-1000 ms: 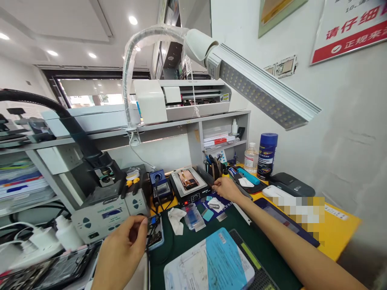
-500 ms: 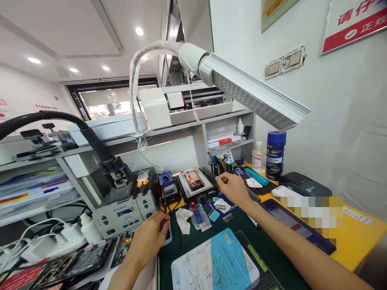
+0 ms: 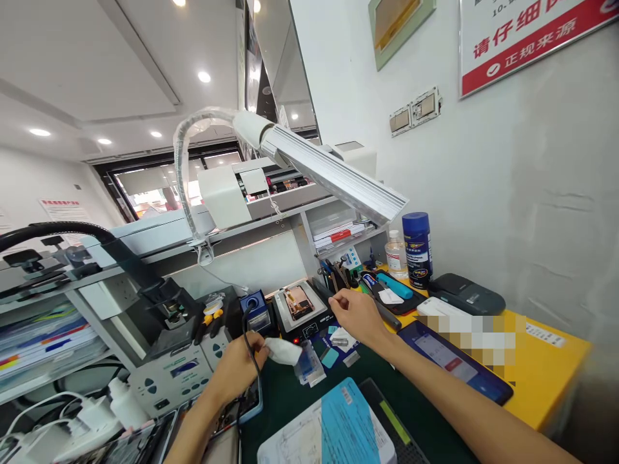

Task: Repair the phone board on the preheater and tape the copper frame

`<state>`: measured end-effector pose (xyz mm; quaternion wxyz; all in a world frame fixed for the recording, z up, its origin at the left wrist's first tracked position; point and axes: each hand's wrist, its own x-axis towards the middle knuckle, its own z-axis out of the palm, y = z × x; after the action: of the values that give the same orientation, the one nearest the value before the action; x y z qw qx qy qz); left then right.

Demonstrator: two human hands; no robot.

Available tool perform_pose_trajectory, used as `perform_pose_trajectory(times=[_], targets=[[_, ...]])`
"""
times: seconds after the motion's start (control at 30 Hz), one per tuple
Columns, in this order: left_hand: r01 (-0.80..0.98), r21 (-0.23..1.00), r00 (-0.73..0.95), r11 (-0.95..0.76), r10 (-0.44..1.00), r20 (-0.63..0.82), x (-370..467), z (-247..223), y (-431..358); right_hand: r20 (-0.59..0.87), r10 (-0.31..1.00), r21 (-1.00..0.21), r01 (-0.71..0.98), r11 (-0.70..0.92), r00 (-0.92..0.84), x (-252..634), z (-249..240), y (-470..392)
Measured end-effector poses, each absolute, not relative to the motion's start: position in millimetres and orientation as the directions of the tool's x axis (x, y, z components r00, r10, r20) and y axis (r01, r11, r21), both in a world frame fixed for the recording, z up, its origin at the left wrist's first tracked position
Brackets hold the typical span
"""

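My left hand [image 3: 240, 367] pinches a crumpled white tissue [image 3: 284, 351] by its left end, above the green mat. A black cable [image 3: 252, 351] runs across the back of this hand. My right hand [image 3: 358, 317] is closed in a pinch at the right side of a heating plate [image 3: 316, 301]; what its fingertips hold, if anything, is hidden. On the plate lies an opened phone part [image 3: 298, 303] with a copper-coloured surface. Clear plastic film pieces [image 3: 309, 366] and a small teal pad [image 3: 329, 357] lie between my hands.
A white and blue box [image 3: 333, 428] sits in front. On the right are a tablet-like phone [image 3: 454, 364], a blue spray can [image 3: 417, 251] and a clear bottle [image 3: 395, 254]. At left stands a grey rework station [image 3: 178, 377]. A lamp [image 3: 333, 171] hangs overhead.
My left hand has moved onto the tissue and lifted it from the mat. My right hand stays by the heating plate. The camera view has turned to the right.
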<state>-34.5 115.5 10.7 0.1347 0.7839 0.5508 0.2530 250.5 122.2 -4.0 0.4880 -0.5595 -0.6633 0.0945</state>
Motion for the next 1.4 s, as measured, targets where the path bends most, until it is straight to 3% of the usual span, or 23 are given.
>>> perform_pose_trajectory(times=[0.17,0.3,0.47,0.63,0.73,0.87,1.2,1.4], targets=[[0.531,0.798,0.218,-0.285,0.956,0.196,-32,22,114,0.382,0.924,-0.844,0.397,0.360,-0.028,242,-4,117],[0.218,0.963,0.220,-0.157,0.970,0.108,-24,15,117,0.196,0.967,-0.946,0.230,0.231,-0.165,229,-14,116],[-0.119,0.992,0.299,0.048,0.954,-0.010,-15,8,119,0.079,0.957,-0.994,0.046,0.096,-0.280,219,-20,113],[-0.276,0.946,0.387,0.172,0.921,-0.054,-4,4,115,-0.013,0.886,-0.966,-0.222,-0.130,-0.463,215,-14,103],[-0.325,0.928,0.422,0.182,0.906,-0.030,0,3,113,-0.058,0.847,-0.946,-0.242,-0.216,-0.529,212,-13,99],[-0.327,0.927,0.409,0.185,0.912,-0.038,-1,-2,113,-0.088,0.910,-0.945,-0.255,-0.205,-0.404,210,-16,102],[-0.183,0.960,0.301,0.214,0.941,-0.152,-10,-23,113,-0.146,0.910,-0.932,-0.255,-0.259,-0.389,213,-23,114],[-0.107,0.984,0.276,0.142,0.955,-0.108,-14,-26,109,-0.106,0.916,-0.943,-0.253,-0.215,-0.387,212,-25,113]])
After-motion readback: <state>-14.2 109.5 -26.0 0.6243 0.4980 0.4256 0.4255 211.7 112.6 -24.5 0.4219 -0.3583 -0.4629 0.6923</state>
